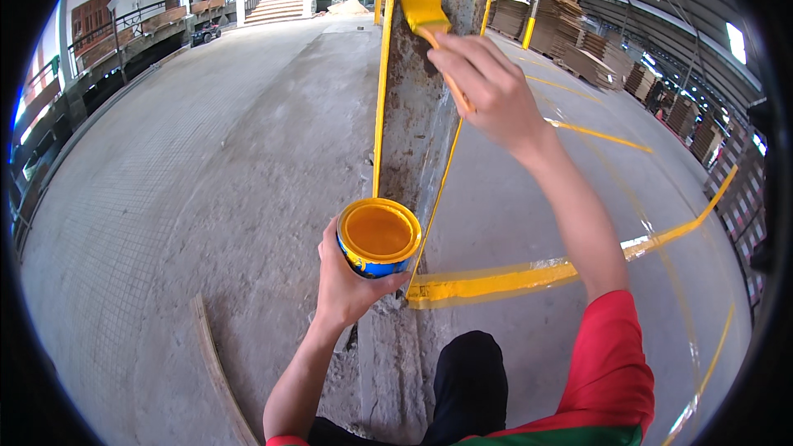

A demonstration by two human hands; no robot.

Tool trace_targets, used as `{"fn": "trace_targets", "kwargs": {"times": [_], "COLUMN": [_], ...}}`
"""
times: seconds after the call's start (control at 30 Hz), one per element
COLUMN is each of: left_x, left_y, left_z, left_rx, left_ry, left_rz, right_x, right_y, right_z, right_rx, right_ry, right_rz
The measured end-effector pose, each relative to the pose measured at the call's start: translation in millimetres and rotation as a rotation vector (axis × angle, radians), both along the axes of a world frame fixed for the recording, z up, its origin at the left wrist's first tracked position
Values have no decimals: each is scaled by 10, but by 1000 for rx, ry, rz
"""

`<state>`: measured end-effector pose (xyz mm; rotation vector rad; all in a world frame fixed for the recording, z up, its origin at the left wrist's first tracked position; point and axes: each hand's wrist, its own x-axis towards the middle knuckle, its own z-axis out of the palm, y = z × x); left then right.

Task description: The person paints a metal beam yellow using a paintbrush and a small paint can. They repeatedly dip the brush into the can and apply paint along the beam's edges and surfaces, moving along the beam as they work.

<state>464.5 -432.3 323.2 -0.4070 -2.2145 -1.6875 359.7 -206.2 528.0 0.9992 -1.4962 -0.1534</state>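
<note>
A rusty steel post (410, 116) with yellow-painted edges rises in front of me. My right hand (487, 91) grips the handle of a paintbrush (425, 10), its bristles loaded with yellow paint and pressed to the post's upper face. Fresh yellow paint lies just above the bristles, while the face below is mostly bare grey and rust. Low in front of the post, my left hand (351, 285) is wrapped round a blue paint can (380, 268) with yellow smears on its rim. The can is open, tilted slightly toward me, and holds yellow-orange paint.
Yellow lines (512, 281) run across the concrete floor to the right. A thin wooden strip (219, 367) lies at lower left. Stacked cardboard (562, 29) stands far right, beyond a white pole with a yellow base. Steps (277, 7) and railings show at far left.
</note>
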Motion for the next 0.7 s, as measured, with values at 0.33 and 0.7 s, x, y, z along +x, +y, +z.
{"fn": "trace_targets", "kwargs": {"times": [0.33, 0.7], "left_x": [-65, -36], "left_y": [-43, -76], "left_z": [-62, -19], "left_rx": [90, 108], "left_ry": [-84, -25], "left_rz": [-37, -50], "right_x": [158, 286], "right_y": [33, -9], "right_z": [576, 474], "right_rx": [-36, -76], "right_ry": [77, -110], "right_rz": [9, 64]}}
